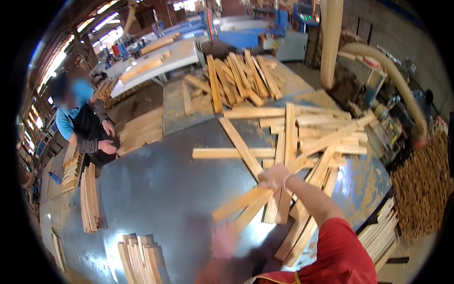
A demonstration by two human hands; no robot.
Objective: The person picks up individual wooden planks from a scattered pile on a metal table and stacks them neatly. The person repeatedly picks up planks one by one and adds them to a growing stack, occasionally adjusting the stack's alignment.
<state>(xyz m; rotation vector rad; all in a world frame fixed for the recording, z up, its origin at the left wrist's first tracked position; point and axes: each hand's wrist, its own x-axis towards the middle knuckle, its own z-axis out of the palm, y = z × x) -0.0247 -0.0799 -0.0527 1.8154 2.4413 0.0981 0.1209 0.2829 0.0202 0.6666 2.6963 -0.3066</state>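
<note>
My right hand is closed around wooden slats, whose lower ends stick out to the left over the dark metal table. Other slats lie under and beside that hand, crossing at different angles. Smeared by motion, my left hand is near the lower ends of the held slats; its fingers do not show clearly, and I cannot tell whether it touches them. A loose heap of slats spreads over the right half of the table, beyond my right hand.
Neat stacks of slats stand at the near edge and the left. Another pile lies farther back. Across the table at left stands a co-worker. A dust hose and stacked wood are at right.
</note>
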